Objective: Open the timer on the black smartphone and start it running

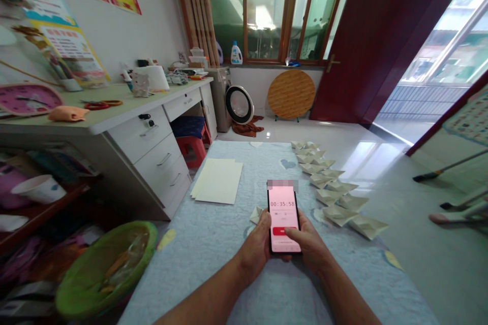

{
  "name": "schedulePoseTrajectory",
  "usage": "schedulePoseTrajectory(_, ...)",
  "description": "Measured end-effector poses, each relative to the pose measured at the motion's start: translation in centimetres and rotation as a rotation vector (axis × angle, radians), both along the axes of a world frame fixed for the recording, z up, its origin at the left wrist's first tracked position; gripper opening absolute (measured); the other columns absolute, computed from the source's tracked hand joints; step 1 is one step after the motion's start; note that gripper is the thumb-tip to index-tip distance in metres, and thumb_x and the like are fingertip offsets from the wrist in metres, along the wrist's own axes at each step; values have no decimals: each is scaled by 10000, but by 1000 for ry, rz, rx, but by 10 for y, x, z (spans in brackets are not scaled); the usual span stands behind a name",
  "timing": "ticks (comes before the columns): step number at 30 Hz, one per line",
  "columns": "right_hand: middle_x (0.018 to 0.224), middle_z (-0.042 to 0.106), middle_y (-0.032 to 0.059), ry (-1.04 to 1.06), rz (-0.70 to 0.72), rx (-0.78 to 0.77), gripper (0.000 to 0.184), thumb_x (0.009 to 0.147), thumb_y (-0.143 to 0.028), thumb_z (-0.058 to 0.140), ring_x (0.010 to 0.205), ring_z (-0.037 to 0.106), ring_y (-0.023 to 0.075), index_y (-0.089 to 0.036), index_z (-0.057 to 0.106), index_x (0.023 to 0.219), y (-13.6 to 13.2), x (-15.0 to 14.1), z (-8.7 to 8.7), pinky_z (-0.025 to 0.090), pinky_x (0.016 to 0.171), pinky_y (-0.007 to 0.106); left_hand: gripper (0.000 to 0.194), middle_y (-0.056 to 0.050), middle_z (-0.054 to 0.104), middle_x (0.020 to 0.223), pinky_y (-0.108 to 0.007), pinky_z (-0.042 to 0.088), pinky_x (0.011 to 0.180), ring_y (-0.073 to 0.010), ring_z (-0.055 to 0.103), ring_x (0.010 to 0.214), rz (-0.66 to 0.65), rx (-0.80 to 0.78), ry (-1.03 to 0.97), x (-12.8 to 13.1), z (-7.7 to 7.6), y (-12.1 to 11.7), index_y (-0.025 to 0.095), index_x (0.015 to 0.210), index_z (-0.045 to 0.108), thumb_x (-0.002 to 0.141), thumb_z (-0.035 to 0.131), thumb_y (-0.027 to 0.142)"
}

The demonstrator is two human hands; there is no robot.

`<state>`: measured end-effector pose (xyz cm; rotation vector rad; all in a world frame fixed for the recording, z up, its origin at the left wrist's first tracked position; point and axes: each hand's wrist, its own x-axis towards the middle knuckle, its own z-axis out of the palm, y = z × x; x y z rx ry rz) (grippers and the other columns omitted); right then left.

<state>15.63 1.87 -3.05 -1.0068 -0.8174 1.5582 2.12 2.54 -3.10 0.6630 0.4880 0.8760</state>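
A smartphone (283, 216) with a lit pink screen showing a timer is held upright over the light blue cloth-covered table (213, 244). My left hand (256, 249) grips its left edge. My right hand (308, 246) holds the right edge, with the thumb resting on the red button on the screen. A small folded paper piece (256, 214) lies on the cloth just left of the phone. A stack of cream paper sheets (217, 181) lies further left. Several folded paper boats (335, 198) sit in a row along the right side of the table.
A white desk with drawers (152, 127) stands at the left, with scissors, a clock and clutter on top. A green basket (107, 269) sits at the lower left. A red stool (192, 148), washing machine (234, 101) and round wooden board (291, 94) stand beyond. An open door (381, 35) is at the right.
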Motion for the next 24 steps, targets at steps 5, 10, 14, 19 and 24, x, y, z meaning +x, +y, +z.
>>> schedulePoseTrajectory(5, 861, 721, 66, -27, 8, -4, 628, 628, -276, 807, 527, 631, 168, -174, 554, 1193, 0, 1, 0, 511, 421, 260, 527, -129, 650, 1202, -287, 547, 616, -242, 686, 906, -6, 0, -23, 0, -1, -1, 230, 1367, 463, 969, 420, 574)
schedulePoseTrajectory(10, 889, 721, 70, -38, 12, 1, 630, 628, -279, 809, 566, 652, 179, -177, 541, 1189, 0, 1, -1, 522, 422, 255, 536, -135, 649, 1198, -277, 538, 586, -241, 689, 890, -2, -9, 1, -1, -2, 0, 231, 1385, 449, 975, 401, 573)
schedulePoseTrajectory(14, 838, 712, 59, -41, 28, 10, 636, 645, -306, 812, 501, 620, 156, -171, 524, 1196, 1, 1, -3, 491, 371, 234, 531, -136, 642, 1211, -267, 530, 571, -238, 688, 886, -8, -3, 10, 0, -4, 0, 232, 1380, 450, 980, 382, 574)
schedulePoseTrajectory(19, 843, 712, 58, -38, 38, 17, 655, 645, -321, 821, 498, 621, 154, -177, 518, 1208, 0, 2, -4, 489, 359, 228, 532, -132, 637, 1226, -283, 541, 610, -241, 682, 912, -20, -5, -16, -1, -6, 1, 234, 1359, 470, 967, 407, 588)
schedulePoseTrajectory(24, 856, 714, 62, -44, 32, 26, 632, 642, -313, 827, 549, 652, 180, -181, 536, 1187, 1, 2, -5, 501, 371, 233, 541, -128, 645, 1205, -290, 543, 617, -246, 679, 920, -6, -4, -3, -1, -5, 1, 233, 1362, 471, 961, 416, 592)
